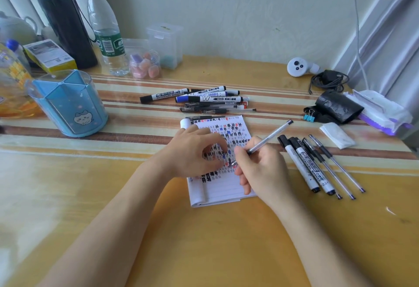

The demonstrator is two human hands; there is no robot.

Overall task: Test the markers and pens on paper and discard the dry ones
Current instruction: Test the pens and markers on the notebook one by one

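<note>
A small notepad (223, 188) lies mid-table, its page covered in black, blue and red hash marks. My right hand (260, 171) grips a clear gel pen (271, 138), tip down on the page. My left hand (192, 150) rests on the notepad's left side with curled fingers, and what it may hold is not visible. Behind the pad lies a heap of whiteboard markers and gel pens (204, 99). To the right, two whiteboard markers (303, 164) and a few pens (333, 162) lie side by side.
A blue pen holder (70, 105) stands at the left. Bottles, a black flask (63, 19) and small plastic boxes line the back. At the right are a black bag roll (337, 106), blue binder clips (308, 116), tissues (337, 134) and a cable (328, 81).
</note>
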